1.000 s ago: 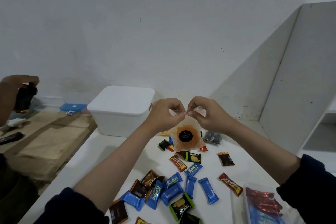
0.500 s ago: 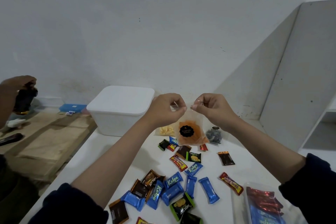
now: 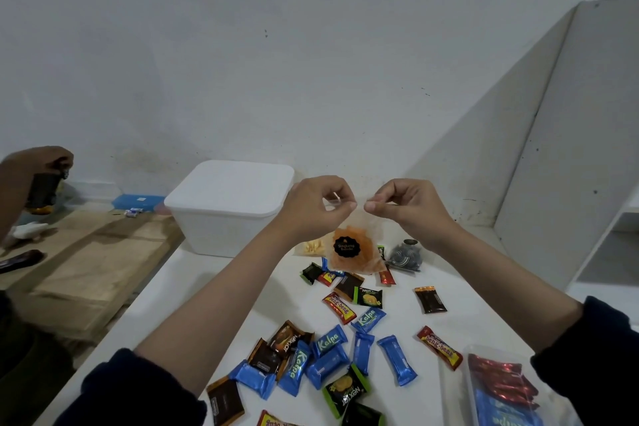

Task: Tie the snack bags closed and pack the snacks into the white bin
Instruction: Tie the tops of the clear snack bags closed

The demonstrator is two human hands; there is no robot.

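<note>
My left hand (image 3: 313, 207) and my right hand (image 3: 404, 206) are raised above the white table (image 3: 193, 290), fingertips almost meeting. Each pinches the clear top of a small snack bag (image 3: 352, 249) filled with orange chips and marked with a black round label. The bag hangs below my fingers. The white bin (image 3: 230, 207) stands behind my left hand with its lid on. Several wrapped snacks (image 3: 332, 342) in blue, red, black and green lie scattered on the table in front of me.
A bag of dark snacks (image 3: 404, 256) and a bag of yellow snacks (image 3: 311, 247) lie near the bin. A clear tray (image 3: 501, 391) with red and blue packets sits at the lower right. Another person's hand (image 3: 41, 176) holds a dark object at the left, over a wooden bench (image 3: 86, 263).
My hands have drawn slightly apart and risen, still pinching the bag's top. The bag has lifted and hangs a little lower below my fingers.
</note>
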